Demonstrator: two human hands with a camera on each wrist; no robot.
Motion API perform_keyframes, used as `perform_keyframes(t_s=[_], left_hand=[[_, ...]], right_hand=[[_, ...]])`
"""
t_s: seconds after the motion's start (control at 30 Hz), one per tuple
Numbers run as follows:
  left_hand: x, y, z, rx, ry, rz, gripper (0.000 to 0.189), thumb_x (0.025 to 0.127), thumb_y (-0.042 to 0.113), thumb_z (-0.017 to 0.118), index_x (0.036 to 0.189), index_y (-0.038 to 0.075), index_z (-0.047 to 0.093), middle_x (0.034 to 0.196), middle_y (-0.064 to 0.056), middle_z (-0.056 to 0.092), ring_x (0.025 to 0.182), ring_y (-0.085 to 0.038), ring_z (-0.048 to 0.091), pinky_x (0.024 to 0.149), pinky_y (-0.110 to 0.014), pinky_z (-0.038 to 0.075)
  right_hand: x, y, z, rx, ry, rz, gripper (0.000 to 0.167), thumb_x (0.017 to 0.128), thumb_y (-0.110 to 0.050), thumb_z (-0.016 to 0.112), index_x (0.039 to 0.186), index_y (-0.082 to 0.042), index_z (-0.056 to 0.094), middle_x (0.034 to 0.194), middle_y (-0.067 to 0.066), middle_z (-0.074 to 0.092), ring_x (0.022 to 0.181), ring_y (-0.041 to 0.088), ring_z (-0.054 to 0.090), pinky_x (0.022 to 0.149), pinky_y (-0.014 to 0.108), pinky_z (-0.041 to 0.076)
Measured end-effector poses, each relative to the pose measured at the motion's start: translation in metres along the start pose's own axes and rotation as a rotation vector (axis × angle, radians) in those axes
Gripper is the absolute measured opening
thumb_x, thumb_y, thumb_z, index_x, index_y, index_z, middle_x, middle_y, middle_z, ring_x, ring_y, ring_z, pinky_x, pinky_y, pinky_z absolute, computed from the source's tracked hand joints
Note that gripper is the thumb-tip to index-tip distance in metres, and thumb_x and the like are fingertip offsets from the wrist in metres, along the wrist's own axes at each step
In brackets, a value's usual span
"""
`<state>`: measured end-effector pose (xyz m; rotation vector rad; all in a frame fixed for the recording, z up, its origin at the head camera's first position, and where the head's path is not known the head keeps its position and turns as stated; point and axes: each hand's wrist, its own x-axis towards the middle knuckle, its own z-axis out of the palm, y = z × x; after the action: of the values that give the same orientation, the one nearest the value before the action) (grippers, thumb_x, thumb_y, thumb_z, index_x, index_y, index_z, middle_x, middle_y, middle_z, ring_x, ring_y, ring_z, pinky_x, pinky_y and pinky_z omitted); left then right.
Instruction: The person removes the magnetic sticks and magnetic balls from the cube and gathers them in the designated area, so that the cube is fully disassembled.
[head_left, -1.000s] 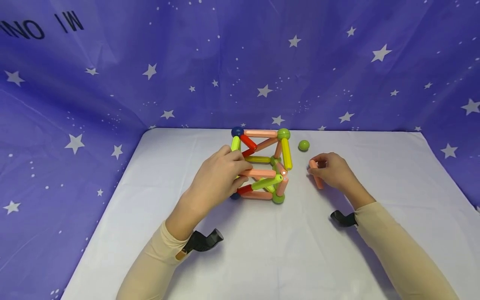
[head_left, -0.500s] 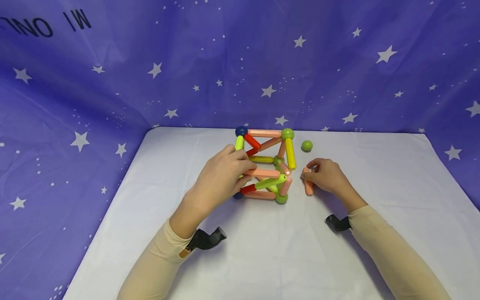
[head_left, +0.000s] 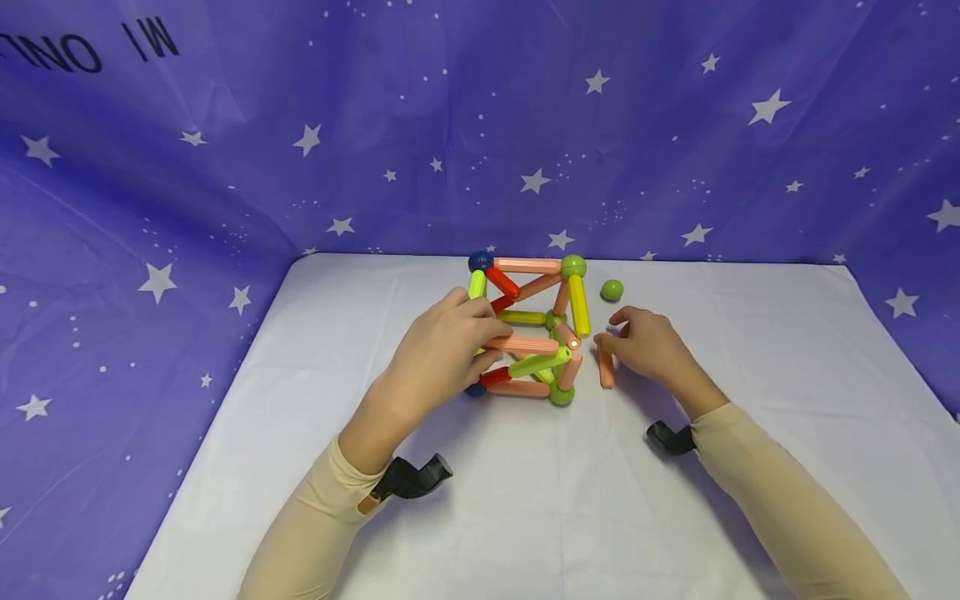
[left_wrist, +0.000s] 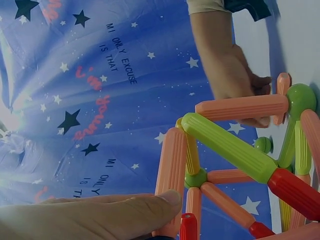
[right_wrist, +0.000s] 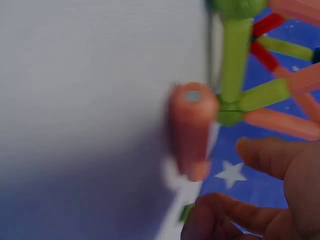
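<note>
In the head view my left hand (head_left: 442, 358) grips the near end of a salmon-pink magnetic stick (head_left: 528, 344) on the frame of sticks and balls. The left wrist view shows my thumb along that pink stick (left_wrist: 171, 170), its far end meeting a lime stick (left_wrist: 227, 145). To the right of the frame, a loose pink stick (head_left: 606, 367) lies on the table under the fingertips of my right hand (head_left: 648, 342). In the right wrist view this loose stick (right_wrist: 192, 132) is blurred and stands apart from my spread thumb and finger.
A green ball (head_left: 612, 290) rests behind my right hand, beyond the frame's right side. Blue ball (head_left: 481, 262) and green ball (head_left: 573, 266) corners mark the frame's far side. A purple starred cloth (head_left: 405, 150) rises behind the white table (head_left: 525, 500).
My right hand has brought the loose pink stick leftward, closer to the frame, and its fingers now stand apart from it. My left hand keeps its hold on the frame's pink stick.
</note>
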<state>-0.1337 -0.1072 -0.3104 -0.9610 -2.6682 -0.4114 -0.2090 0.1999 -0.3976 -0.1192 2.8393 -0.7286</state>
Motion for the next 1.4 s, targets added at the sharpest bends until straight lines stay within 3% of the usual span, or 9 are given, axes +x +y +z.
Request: perform_keyframes(t_s=[0.13, 0.33, 0.5, 0.7, 0.83, 1.07, 1.23, 1.4], left_hand=[[-0.001, -0.001, -0.001, -0.004, 0.010, -0.004, 0.021, 0.079, 0.022, 0.083, 0.099, 0.018, 0.077, 0.093, 0.004, 0.065, 0.080, -0.016, 0.043, 0.065, -0.024, 0.040], [-0.001, -0.001, -0.001, 0.000, 0.005, -0.012, 0.021, 0.079, 0.022, 0.083, 0.099, 0.018, 0.077, 0.092, 0.004, 0.065, 0.080, -0.016, 0.043, 0.065, -0.025, 0.040], [-0.001, -0.002, -0.001, 0.000, 0.013, 0.001, 0.020, 0.079, 0.022, 0.083, 0.098, 0.018, 0.077, 0.092, 0.004, 0.065, 0.080, -0.017, 0.043, 0.065, -0.025, 0.040], [-0.001, -0.002, 0.000, 0.002, 0.018, 0.008, 0.020, 0.079, 0.021, 0.083, 0.098, 0.019, 0.077, 0.092, 0.004, 0.065, 0.080, -0.016, 0.044, 0.066, -0.025, 0.040], [-0.001, -0.002, 0.001, 0.000, 0.011, 0.013, 0.019, 0.080, 0.020, 0.083, 0.098, 0.019, 0.077, 0.092, 0.004, 0.065, 0.081, -0.016, 0.044, 0.066, -0.025, 0.040], [0.000, -0.002, 0.002, 0.003, 0.016, 0.023, 0.019, 0.080, 0.019, 0.082, 0.098, 0.018, 0.077, 0.092, 0.004, 0.064, 0.081, -0.016, 0.044, 0.067, -0.024, 0.040], [0.000, -0.002, 0.001, 0.003, 0.023, 0.025, 0.018, 0.080, 0.019, 0.082, 0.097, 0.018, 0.077, 0.091, 0.004, 0.064, 0.080, -0.016, 0.044, 0.067, -0.025, 0.040], [-0.001, -0.002, 0.001, 0.003, 0.024, 0.023, 0.019, 0.079, 0.018, 0.083, 0.097, 0.018, 0.077, 0.091, 0.004, 0.064, 0.081, -0.016, 0.044, 0.067, -0.025, 0.040]], right_hand=[[-0.006, -0.020, -0.014, 0.001, 0.087, -0.056, 0.051, 0.095, -0.041, 0.057, 0.127, -0.001, 0.058, 0.106, 0.019, 0.063, 0.087, 0.031, 0.059, 0.069, 0.042, 0.048], [-0.017, -0.049, -0.029, 0.106, 0.213, -0.127, 0.040, 0.099, -0.040, 0.049, 0.122, -0.009, 0.060, 0.102, 0.011, 0.064, 0.085, 0.026, 0.061, 0.067, 0.041, 0.048], [-0.026, -0.068, -0.034, 0.227, 0.200, -0.129, 0.049, 0.097, -0.051, 0.047, 0.126, -0.013, 0.055, 0.095, 0.007, 0.064, 0.076, 0.022, 0.064, 0.063, 0.038, 0.051], [-0.026, -0.083, -0.034, 0.293, 0.164, -0.117, 0.062, 0.091, -0.057, 0.056, 0.132, -0.012, 0.043, 0.096, 0.003, 0.067, 0.078, 0.021, 0.064, 0.065, 0.039, 0.050], [-0.024, -0.086, -0.033, 0.275, 0.160, -0.116, 0.056, 0.090, -0.045, 0.062, 0.129, -0.010, 0.043, 0.095, 0.003, 0.066, 0.077, 0.021, 0.061, 0.064, 0.038, 0.048], [-0.018, -0.081, -0.032, 0.291, 0.206, -0.136, 0.032, 0.087, -0.022, 0.056, 0.118, -0.013, 0.050, 0.087, 0.008, 0.060, 0.064, 0.024, 0.052, 0.052, 0.036, 0.041], [-0.012, -0.072, -0.034, 0.351, 0.213, -0.182, 0.031, 0.087, -0.016, 0.053, 0.117, -0.011, 0.056, 0.080, 0.011, 0.060, 0.059, 0.024, 0.050, 0.049, 0.034, 0.038], [-0.010, -0.063, -0.034, 0.352, 0.219, -0.167, 0.034, 0.089, -0.016, 0.049, 0.120, -0.013, 0.061, 0.084, 0.013, 0.063, 0.061, 0.025, 0.052, 0.048, 0.034, 0.039]])
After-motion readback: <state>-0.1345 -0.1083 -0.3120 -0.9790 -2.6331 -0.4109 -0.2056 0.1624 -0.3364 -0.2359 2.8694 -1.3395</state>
